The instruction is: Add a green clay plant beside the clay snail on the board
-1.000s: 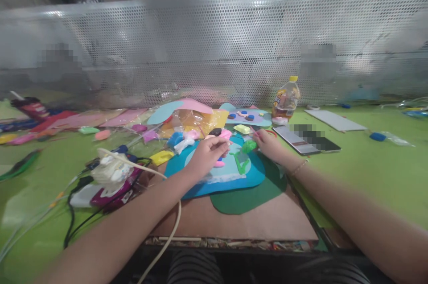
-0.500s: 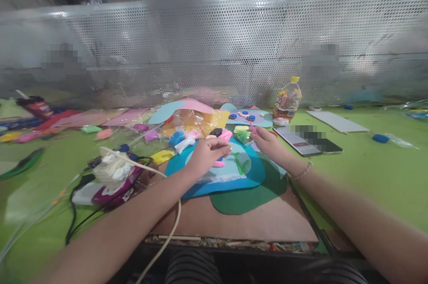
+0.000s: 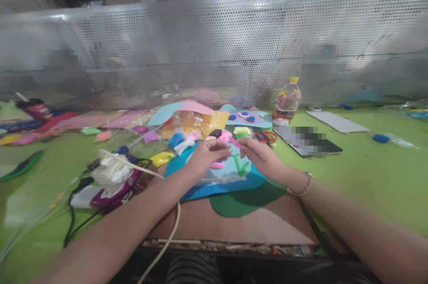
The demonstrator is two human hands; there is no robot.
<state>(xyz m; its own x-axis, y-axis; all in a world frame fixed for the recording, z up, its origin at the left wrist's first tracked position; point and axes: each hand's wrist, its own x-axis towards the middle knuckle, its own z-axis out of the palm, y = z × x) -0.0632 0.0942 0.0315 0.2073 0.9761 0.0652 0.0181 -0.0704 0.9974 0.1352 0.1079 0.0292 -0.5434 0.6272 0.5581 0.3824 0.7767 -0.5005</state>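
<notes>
My left hand (image 3: 211, 155) is closed in a pinch above the blue foam sheet (image 3: 192, 192). A speck of green shows at its fingertips, too small to name. My right hand (image 3: 264, 155) grips a thin pink modelling tool (image 3: 235, 142), whose tip points toward the left fingertips. Beneath the hands, a light-blue oval carries a green clay stem with leaves (image 3: 240, 167) and a pink clay piece (image 3: 218, 165). A dark green sheet (image 3: 240, 203) lies partly under the blue one.
Packets of coloured clay (image 3: 187, 139) lie behind the hands, with red-handled scissors (image 3: 267, 136) beside them. A bottle (image 3: 286, 101), a phone (image 3: 326, 141) and a white board (image 3: 336, 121) are at right. At left sits a power strip (image 3: 112, 192) with a cream cable (image 3: 174, 226).
My right hand has moved left and down, bringing the pink tool close to my left fingertips. The scissors and the green stem are now uncovered. My left hand is almost still.
</notes>
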